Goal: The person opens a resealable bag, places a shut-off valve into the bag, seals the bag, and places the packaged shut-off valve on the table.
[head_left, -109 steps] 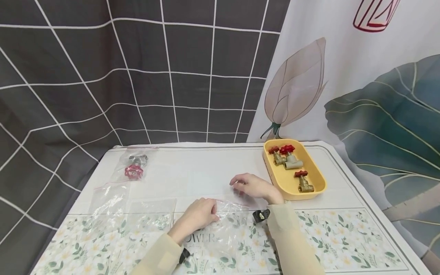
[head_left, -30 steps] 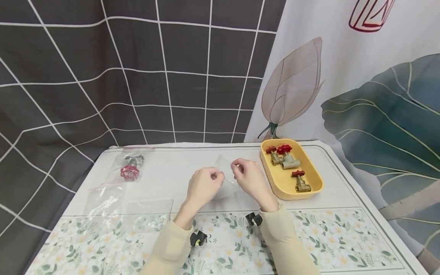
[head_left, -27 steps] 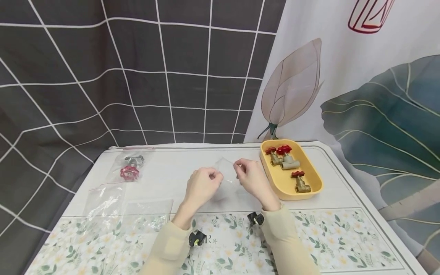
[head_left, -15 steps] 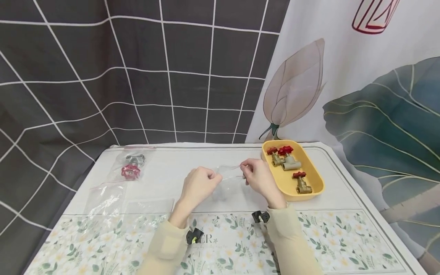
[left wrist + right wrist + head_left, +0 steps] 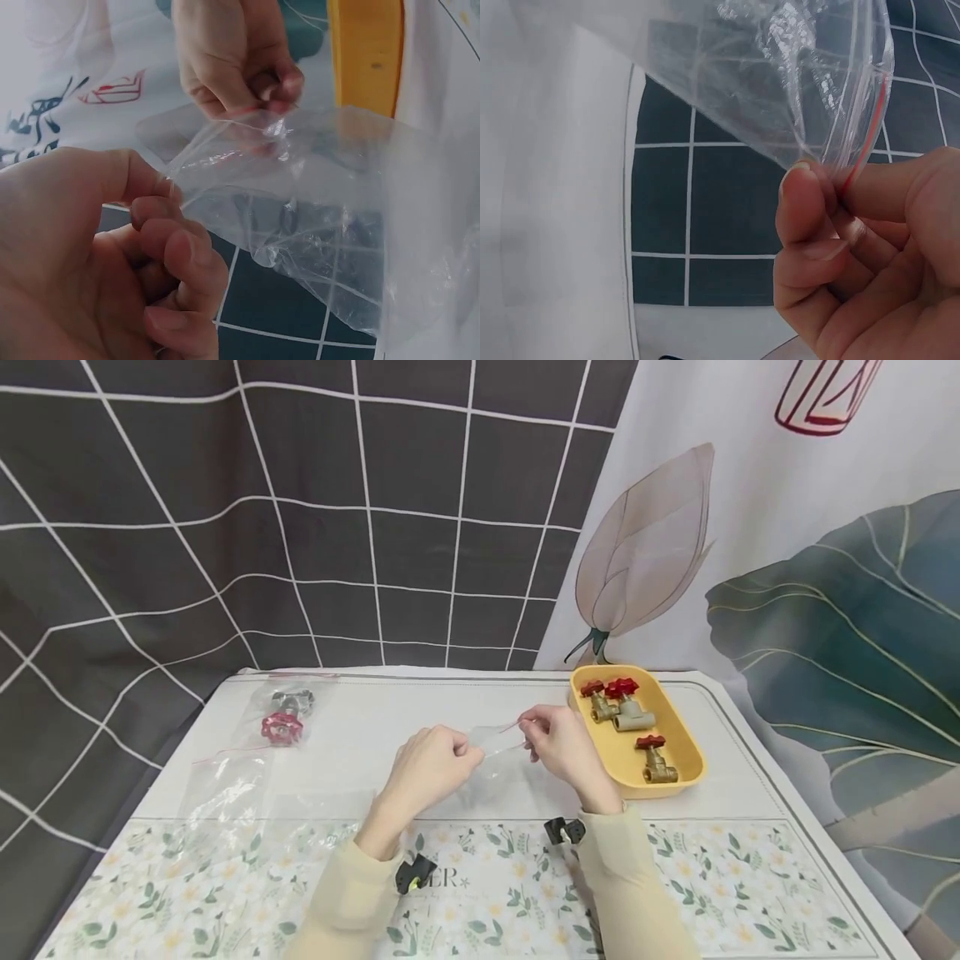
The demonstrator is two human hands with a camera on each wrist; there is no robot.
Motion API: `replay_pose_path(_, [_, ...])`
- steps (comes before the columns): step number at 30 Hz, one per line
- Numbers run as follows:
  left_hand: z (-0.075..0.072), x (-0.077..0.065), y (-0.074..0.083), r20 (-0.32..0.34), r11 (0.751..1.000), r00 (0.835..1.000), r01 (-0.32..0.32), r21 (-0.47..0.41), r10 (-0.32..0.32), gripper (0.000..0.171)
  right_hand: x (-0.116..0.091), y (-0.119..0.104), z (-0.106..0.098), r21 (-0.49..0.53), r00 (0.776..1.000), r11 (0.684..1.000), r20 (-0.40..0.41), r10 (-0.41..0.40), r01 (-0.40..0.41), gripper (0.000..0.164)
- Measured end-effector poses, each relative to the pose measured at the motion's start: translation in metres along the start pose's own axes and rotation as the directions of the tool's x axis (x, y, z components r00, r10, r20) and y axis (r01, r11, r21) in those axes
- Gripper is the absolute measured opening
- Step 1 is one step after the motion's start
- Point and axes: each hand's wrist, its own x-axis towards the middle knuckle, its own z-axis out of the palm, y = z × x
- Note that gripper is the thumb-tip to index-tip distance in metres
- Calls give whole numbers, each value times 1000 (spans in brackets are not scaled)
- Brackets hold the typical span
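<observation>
Between my hands hangs a clear zip-lock bag (image 5: 491, 768) with a red line along its mouth; nothing shows inside it. My left hand (image 5: 435, 768) pinches one side of the mouth between thumb and finger. On the other side, my right hand (image 5: 561, 747) pinches the corner by the red strip, thumb against a curled finger in the right wrist view. The bag (image 5: 300, 202) looks spread and its mouth slightly parted in the left wrist view. Just right of my right hand stands a yellow tray (image 5: 618, 764).
Inside the tray are a brass valve (image 5: 660, 768) with a red handwheel, another brass valve (image 5: 602, 706), and a grey valve (image 5: 633, 717). At the back left lies a bagged valve (image 5: 283, 727) with a red handwheel. Flat clear bags (image 5: 228, 785) lie nearer, on the tablecloth (image 5: 675, 893).
Earlier the bag lay on the table and my right hand was loose above it. Both hands have since raised it and pinch its mouth, my right hand shifting slightly rightward over the last second.
</observation>
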Motion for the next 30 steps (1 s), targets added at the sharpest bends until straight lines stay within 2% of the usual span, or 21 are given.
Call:
replay_pose_path(6, [-9, 0, -2, 66, 1000, 998, -14, -23, 15, 40, -2, -4, -2, 37, 999, 999, 33, -19, 18, 12])
replay_pose_path(8, [-14, 1, -5, 75, 998, 997, -18, -65, 22, 42, -2, -6, -2, 39, 998, 999, 45, -31, 30, 12])
replay_pose_path(12, [-17, 9, -23, 13, 981, 998, -55, -184, 59, 30, -2, -8, -3, 34, 998, 999, 56, -41, 39, 12])
replay_pose_path(14, [-15, 15, -37, -17, 970, 997, -84, -227, 82, 22, -3, -8, -3, 30, 997, 999, 59, -45, 43, 12])
replay_pose_path(16, [-11, 19, -49, 1, 962, 996, -88, -260, 91, 28, -4, -8, -3, 26, 997, 998, 61, -52, 51, 12])
replay_pose_path(20, [0, 25, -65, 142, 940, 986, -37, -339, 91, 42, -4, -5, -2, 15, 995, 997, 66, -72, 72, 11])
replay_pose_path(23, [6, 28, -70, 195, 929, 976, -24, -369, 102, 45, -4, -3, -2, 4, 993, 995, 63, -99, 98, 10])
replay_pose_path(30, [15, 32, -72, 166, 911, 980, -36, -411, 114, 38, -1, -4, -1, -24, 992, 993, 52, -118, 119, 10])
